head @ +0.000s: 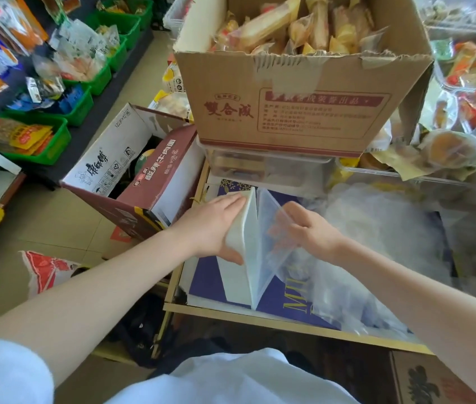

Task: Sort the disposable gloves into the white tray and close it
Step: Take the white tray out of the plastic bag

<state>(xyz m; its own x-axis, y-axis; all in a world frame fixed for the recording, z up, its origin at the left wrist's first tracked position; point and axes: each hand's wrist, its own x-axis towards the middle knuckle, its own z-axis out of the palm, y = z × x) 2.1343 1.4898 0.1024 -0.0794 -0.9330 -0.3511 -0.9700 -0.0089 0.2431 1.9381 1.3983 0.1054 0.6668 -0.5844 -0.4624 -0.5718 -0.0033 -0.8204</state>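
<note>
The white tray stands tilted on its long edge on a blue-covered table, its clear hinged lid swung open like a book to the right. My left hand grips the tray's white side, fingers curled over its top edge. My right hand grips the clear lid from the right; its fingers show through the plastic. A heap of thin translucent disposable gloves lies on the table to the right of the lid, and more of them trail toward the front edge.
A large cardboard box of wrapped snacks sits on a clear bin just behind the tray. An open brown carton stands on the floor at left. Green baskets line a shelf at far left. The table's wooden rim runs along the front.
</note>
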